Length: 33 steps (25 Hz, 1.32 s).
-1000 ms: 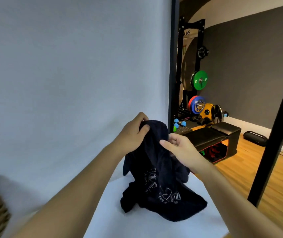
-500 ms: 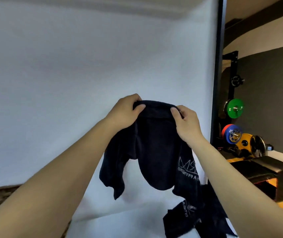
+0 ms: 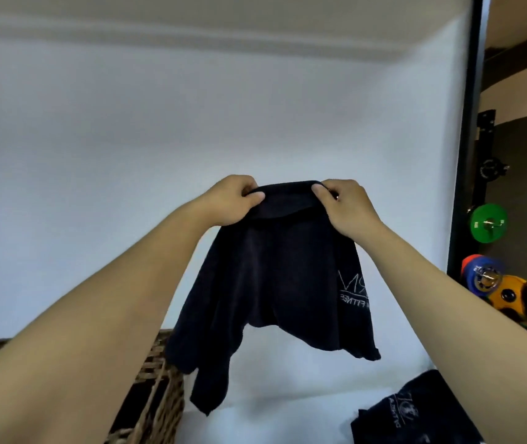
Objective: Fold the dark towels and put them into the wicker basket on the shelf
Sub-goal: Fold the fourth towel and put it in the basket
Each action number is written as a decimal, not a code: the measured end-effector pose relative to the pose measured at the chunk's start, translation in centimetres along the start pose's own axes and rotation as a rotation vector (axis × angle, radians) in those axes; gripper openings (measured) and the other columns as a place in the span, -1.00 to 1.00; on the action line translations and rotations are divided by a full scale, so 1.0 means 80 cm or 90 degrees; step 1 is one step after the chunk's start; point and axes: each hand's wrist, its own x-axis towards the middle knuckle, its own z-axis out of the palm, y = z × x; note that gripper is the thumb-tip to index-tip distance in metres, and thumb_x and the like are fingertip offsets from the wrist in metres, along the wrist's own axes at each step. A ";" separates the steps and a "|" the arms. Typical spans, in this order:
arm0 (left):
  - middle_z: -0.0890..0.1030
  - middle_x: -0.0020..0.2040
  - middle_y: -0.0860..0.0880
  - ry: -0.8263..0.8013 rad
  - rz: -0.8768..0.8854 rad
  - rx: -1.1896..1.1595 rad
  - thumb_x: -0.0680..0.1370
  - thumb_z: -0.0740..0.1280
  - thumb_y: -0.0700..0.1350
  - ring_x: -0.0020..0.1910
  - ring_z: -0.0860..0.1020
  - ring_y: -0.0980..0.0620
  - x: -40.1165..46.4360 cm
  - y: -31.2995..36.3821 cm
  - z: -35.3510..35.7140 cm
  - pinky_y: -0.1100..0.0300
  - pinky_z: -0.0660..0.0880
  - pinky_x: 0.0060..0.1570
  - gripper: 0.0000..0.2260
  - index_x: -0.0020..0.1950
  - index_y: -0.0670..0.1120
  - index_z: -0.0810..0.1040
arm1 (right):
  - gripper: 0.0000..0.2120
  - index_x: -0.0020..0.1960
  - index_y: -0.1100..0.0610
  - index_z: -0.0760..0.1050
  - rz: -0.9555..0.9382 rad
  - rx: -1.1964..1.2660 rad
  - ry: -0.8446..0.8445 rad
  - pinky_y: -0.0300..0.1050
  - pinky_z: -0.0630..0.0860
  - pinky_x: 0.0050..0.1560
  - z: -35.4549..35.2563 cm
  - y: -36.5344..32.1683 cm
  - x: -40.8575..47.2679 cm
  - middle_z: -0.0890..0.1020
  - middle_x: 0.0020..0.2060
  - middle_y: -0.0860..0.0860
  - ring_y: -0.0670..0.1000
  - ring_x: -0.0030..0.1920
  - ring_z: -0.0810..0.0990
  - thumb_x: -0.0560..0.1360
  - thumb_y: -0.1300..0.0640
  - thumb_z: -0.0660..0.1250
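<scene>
A dark towel [image 3: 271, 283] with a pale logo hangs in the air in front of the white back wall. My left hand [image 3: 228, 200] grips its top edge on the left and my right hand [image 3: 347, 203] grips the top edge on the right. The cloth droops in uneven folds, its lowest corner dangling next to the wicker basket [image 3: 156, 389] at the lower left. A second dark towel [image 3: 409, 415] lies crumpled on the white shelf surface [image 3: 287, 421] at the lower right, partly hidden by my right forearm.
A black upright post [image 3: 467, 139] bounds the shelf on the right. Beyond it are a green weight plate [image 3: 488, 227] and other coloured plates [image 3: 492, 283] on a gym rack. The underside of an upper shelf [image 3: 223, 14] runs overhead.
Both hands have lifted one towel off the heap and spread apart along its top edge. My view has swung left and up, bringing the basket into sight.
</scene>
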 end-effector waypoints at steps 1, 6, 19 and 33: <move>0.61 -0.11 -0.01 -0.046 -0.014 -0.094 0.69 0.23 0.01 -0.13 0.55 0.02 -0.007 -0.002 -0.003 0.16 0.51 -0.04 -0.76 -0.03 -0.10 0.58 | -0.57 -0.24 0.27 0.42 0.011 0.021 -0.004 -0.09 0.27 -0.28 0.008 0.001 -0.004 0.38 -0.39 0.03 -0.02 -0.36 0.32 0.65 -0.03 0.22; 0.64 -0.07 0.01 -0.058 -0.075 -0.295 0.66 0.21 0.16 -0.06 0.61 -0.02 -0.039 -0.010 0.026 0.10 0.53 -0.04 -0.69 -0.03 -0.05 0.55 | -0.56 -0.27 0.26 0.32 0.087 0.053 -0.143 -0.12 0.23 -0.34 0.033 0.007 -0.018 0.29 -0.40 0.07 -0.04 -0.38 0.27 0.67 -0.01 0.17; 0.54 0.03 0.14 -0.160 0.024 0.099 0.38 0.56 0.16 -0.03 0.54 0.20 -0.048 -0.024 0.050 0.18 0.48 -0.03 -0.76 -0.07 0.17 0.58 | -0.74 -0.08 -0.05 0.27 -0.161 -0.176 -0.255 -0.01 0.43 -0.20 -0.002 0.058 -0.064 0.48 -0.18 -0.08 -0.01 -0.25 0.43 0.60 -0.20 0.21; 0.55 -0.04 0.14 -0.185 -0.021 0.255 0.46 0.38 0.03 -0.09 0.55 0.08 -0.039 -0.022 0.068 0.14 0.43 -0.17 -0.84 -0.01 0.14 0.46 | -0.81 -0.16 0.07 0.49 0.036 -0.170 -0.470 -0.15 0.46 -0.26 0.003 0.114 -0.065 0.55 -0.25 -0.02 -0.03 -0.29 0.51 0.57 0.02 0.37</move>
